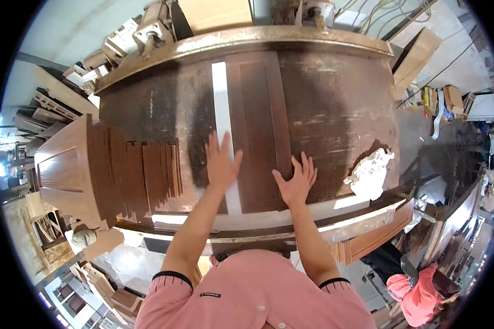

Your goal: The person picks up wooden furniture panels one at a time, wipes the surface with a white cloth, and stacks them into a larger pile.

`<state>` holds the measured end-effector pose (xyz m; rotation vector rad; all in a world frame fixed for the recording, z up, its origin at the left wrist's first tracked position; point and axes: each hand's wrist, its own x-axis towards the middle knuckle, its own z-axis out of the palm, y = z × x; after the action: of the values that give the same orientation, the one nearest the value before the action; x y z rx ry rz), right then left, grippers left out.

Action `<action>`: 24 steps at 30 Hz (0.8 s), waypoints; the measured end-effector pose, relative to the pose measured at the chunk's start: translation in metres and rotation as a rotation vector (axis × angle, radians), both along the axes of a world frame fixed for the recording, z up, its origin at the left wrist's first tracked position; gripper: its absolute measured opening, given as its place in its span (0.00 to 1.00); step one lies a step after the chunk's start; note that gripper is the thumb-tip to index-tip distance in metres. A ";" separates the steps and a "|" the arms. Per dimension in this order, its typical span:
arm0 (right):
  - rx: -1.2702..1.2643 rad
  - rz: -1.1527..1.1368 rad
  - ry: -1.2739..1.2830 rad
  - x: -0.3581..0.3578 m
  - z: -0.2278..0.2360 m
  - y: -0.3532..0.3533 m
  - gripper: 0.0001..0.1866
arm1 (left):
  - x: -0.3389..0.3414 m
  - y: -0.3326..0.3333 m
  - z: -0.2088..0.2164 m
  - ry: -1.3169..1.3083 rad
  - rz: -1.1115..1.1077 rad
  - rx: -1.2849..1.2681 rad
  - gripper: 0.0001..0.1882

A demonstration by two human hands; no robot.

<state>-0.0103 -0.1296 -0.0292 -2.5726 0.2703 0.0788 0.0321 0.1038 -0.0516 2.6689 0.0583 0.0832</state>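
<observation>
A long brown recessed wooden panel (255, 109), like a cabinet door, lies flat on the dark, worn workbench (335, 109). Along its left edge runs a narrow white strip (220, 93). My left hand (223, 164) rests over this strip with its fingers spread, holding nothing. At the panel's right edge is my right hand (296, 183), its thumb near the edge and its fingers apart on the bench side. Whether the right thumb presses on the panel, I cannot tell. A second white strip (274, 218) lies along the bench's near edge.
Stacked brown wooden pieces (115, 170) stand at the bench's left end, beside a paneled door (63, 170). A crumpled white sheet (370, 172) lies on the right. A raised rail (247, 37) borders the far side. Another person (417, 299) in red is at lower right.
</observation>
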 end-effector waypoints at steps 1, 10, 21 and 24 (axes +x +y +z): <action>0.016 -0.015 0.001 -0.001 0.000 0.001 0.37 | -0.019 -0.001 0.003 0.018 -0.030 0.004 0.38; 0.475 -0.089 -0.033 -0.002 0.085 0.016 0.36 | -0.027 -0.011 0.082 0.316 0.057 -0.579 0.35; 0.622 0.046 -0.116 -0.128 0.085 0.053 0.28 | 0.011 0.017 0.107 0.313 0.178 -1.002 0.21; 0.376 -0.162 -0.247 -0.157 0.078 0.036 0.37 | -0.018 0.007 0.159 0.191 0.172 -1.172 0.21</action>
<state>-0.1671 -0.0931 0.0492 -2.1522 0.3336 -0.2266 0.0141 0.1110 0.1076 1.4885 0.2951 -0.1216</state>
